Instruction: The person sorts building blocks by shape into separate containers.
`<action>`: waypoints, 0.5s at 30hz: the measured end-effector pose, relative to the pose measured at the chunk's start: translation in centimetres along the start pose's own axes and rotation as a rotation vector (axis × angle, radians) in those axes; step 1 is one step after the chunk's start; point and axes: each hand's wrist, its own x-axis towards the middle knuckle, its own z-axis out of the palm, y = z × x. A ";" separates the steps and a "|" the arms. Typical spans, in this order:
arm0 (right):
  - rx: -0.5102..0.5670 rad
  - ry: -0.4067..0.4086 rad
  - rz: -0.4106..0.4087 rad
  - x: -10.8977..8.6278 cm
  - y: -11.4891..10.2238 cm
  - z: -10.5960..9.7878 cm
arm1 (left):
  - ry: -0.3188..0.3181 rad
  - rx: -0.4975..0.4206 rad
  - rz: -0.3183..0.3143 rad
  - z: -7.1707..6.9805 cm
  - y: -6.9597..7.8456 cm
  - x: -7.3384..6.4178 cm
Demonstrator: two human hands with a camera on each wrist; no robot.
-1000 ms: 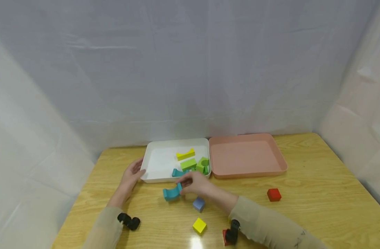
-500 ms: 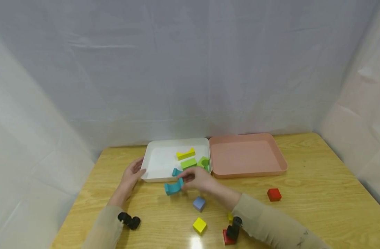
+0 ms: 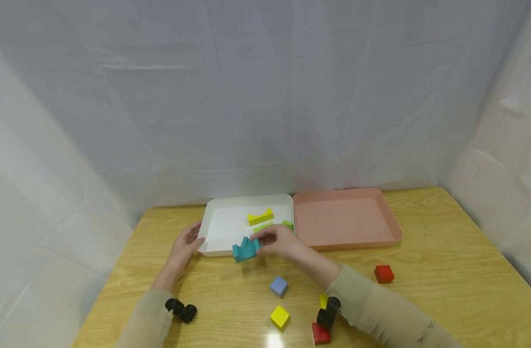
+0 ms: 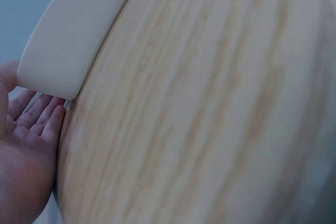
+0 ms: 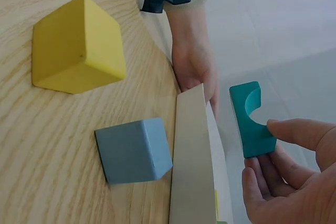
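Observation:
My right hand pinches a teal arch-shaped block by one end, thumb on one side and fingertips on the other. In the head view the block overlaps the front rim of a white tray and covers most of another teal block behind it. My left hand holds the tray's front left corner; the left wrist view shows the thumb at the rim and the fingers outside the wall. A yellow arch block and green blocks lie inside the tray, the green ones partly hidden by my right hand.
A pink tray stands against the white tray's right side. On the wooden table are a blue cube, a yellow cube, a red block at right, and another red block near my right sleeve. A yellow piece is partly hidden there.
My right hand has carried the teal arch block up and slightly right, from in front of the white tray to over its front rim. My left hand has stayed at the tray corner.

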 end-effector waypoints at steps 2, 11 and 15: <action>0.011 0.007 0.000 0.1 -0.2 -0.1 | 0.002 -0.002 0.000 0.0 0.0 0.0; 0.032 0.037 -0.014 0.7 0.0 -0.7 | 0.001 -0.014 -0.001 0.0 -0.1 0.0; 0.038 0.048 -0.011 1.0 0.1 -0.9 | 0.003 -0.007 -0.004 -0.1 -0.1 0.0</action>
